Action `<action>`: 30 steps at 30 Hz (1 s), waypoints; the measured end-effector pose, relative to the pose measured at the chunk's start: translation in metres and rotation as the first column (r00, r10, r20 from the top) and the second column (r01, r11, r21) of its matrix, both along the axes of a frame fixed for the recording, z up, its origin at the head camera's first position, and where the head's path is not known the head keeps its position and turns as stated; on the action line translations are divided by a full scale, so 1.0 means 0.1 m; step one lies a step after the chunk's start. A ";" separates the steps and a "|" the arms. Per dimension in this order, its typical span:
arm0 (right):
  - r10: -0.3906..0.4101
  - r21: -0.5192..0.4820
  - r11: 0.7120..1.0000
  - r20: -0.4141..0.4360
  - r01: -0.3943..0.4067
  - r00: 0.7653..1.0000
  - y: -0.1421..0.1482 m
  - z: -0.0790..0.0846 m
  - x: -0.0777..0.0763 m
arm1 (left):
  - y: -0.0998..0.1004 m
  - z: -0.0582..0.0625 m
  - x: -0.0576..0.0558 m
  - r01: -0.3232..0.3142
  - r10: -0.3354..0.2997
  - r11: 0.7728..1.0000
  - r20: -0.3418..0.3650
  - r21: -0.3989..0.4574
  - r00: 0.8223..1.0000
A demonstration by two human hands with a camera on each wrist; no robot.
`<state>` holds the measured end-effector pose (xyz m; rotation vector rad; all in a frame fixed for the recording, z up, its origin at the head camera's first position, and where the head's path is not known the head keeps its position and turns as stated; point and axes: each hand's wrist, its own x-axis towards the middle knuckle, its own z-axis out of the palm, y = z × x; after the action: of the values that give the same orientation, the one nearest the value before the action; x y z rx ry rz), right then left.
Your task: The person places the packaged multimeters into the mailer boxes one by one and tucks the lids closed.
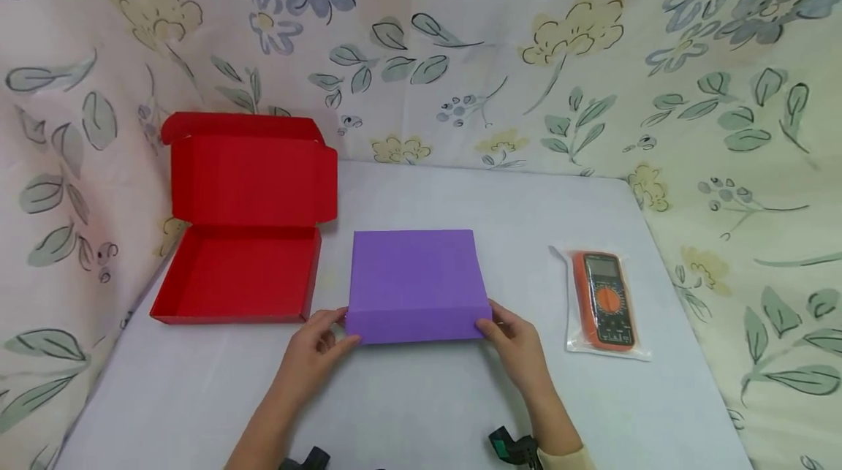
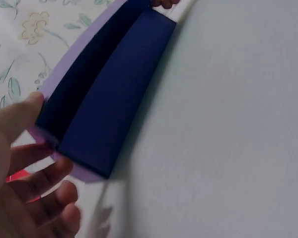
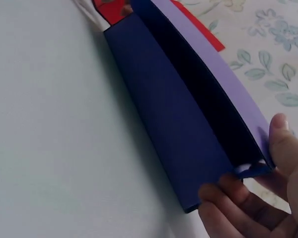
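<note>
A purple cardboard box (image 1: pixel 414 269) lies in the middle of the table, its lid's front flap (image 1: pixel 418 324) partly raised. Both wrist views show a dark gap between that flap and the box's front wall (image 2: pixel 114 94). At the front left corner, my left hand (image 1: pixel 317 353) pinches the flap, thumb on its outer face and other fingers loosely bent below. My right hand (image 1: pixel 516 344) pinches the opposite corner likewise, its thumb (image 3: pixel 279 131) on the flap and fingers beside the box's front wall (image 3: pixel 164 109). The inside of the box is too dark to make out.
An open red cardboard box (image 1: pixel 246 273) with its lid upright stands left of the purple one. To the right lies an orange multimeter (image 1: pixel 607 300) in a clear plastic bag. A floral curtain (image 1: pixel 421 53) hangs behind the white table (image 1: pixel 408 411).
</note>
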<state>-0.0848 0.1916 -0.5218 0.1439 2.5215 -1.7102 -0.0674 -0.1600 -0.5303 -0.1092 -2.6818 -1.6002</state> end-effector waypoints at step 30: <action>0.214 0.045 0.977 -0.260 -0.209 0.942 0.16 -0.10 -0.05 | -0.16 -0.01 -0.17 0.179 -0.179 0.983 -0.003 0.041 0.984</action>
<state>-0.0901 0.2072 -0.5316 -0.3668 2.6140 -1.7224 -0.0849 -0.1763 -0.5317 -0.3595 -2.7069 -1.7000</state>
